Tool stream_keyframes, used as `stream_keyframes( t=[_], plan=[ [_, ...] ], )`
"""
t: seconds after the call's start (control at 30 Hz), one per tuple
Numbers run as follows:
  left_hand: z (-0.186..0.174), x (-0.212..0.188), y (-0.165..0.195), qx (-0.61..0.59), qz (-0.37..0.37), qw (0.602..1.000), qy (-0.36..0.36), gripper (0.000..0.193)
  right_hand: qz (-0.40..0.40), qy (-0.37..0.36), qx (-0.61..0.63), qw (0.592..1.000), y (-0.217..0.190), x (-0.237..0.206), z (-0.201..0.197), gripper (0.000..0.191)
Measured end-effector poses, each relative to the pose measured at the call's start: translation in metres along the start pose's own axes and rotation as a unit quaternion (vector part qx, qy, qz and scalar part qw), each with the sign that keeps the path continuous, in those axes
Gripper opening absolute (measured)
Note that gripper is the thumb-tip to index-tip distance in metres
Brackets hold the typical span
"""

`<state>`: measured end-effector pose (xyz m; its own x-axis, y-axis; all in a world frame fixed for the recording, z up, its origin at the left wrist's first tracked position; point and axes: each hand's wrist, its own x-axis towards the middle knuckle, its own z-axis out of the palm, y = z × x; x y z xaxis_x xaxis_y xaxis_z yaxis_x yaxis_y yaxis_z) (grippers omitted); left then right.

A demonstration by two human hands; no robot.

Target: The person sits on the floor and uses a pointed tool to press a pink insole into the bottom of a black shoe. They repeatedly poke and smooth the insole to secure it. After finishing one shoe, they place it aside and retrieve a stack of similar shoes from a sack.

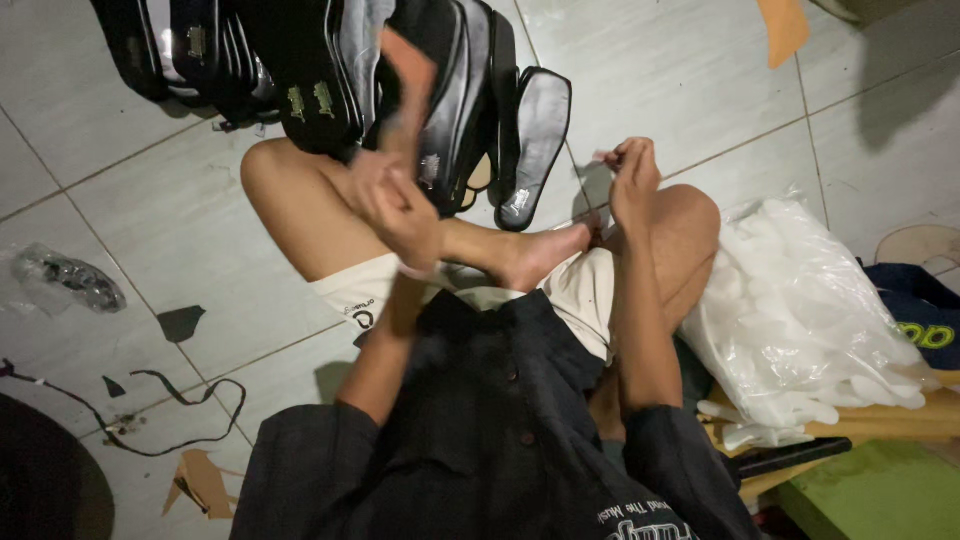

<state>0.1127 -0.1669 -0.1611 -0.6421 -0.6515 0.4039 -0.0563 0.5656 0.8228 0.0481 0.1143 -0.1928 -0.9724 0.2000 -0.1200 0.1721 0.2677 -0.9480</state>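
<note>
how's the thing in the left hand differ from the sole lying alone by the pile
The reddish-brown insole is raised in the left hand and motion-blurred; the black sole lies still on the tiled floor. The insole is matte, the sole glossy with a dark rim. Both are long, flat and shoe-shaped.

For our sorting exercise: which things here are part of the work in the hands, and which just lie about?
In the work:
left hand
insole
right hand
small strip
sandals

Lying about:
white bag
clear packet
cord
floor scraps
</note>
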Motion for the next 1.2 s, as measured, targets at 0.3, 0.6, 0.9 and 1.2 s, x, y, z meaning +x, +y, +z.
stream_keyframes(
  t=[0.3,0.6,0.9,1.2],
  plan=[
    [0.100,-0.085,0.044,-0.096,-0.080,0.963,-0.240,0.015,0.059,-0.095,-0.161,0.981,-0.014,0.011,0.025,0.035],
    [0.123,-0.053,0.044,-0.145,-0.078,0.948,-0.271,0.014,0.131,-0.223,-0.006,0.966,-0.025,0.011,0.024,0.045],
    [0.132,-0.058,0.053,-0.170,-0.074,0.933,-0.309,0.010,0.097,-0.155,-0.037,0.983,-0.021,0.009,-0.004,0.043],
    [0.062,-0.077,0.048,0.062,0.055,0.860,-0.503,0.058,0.052,-0.098,-0.084,0.990,-0.010,0.020,-0.014,0.037]
  ],
)
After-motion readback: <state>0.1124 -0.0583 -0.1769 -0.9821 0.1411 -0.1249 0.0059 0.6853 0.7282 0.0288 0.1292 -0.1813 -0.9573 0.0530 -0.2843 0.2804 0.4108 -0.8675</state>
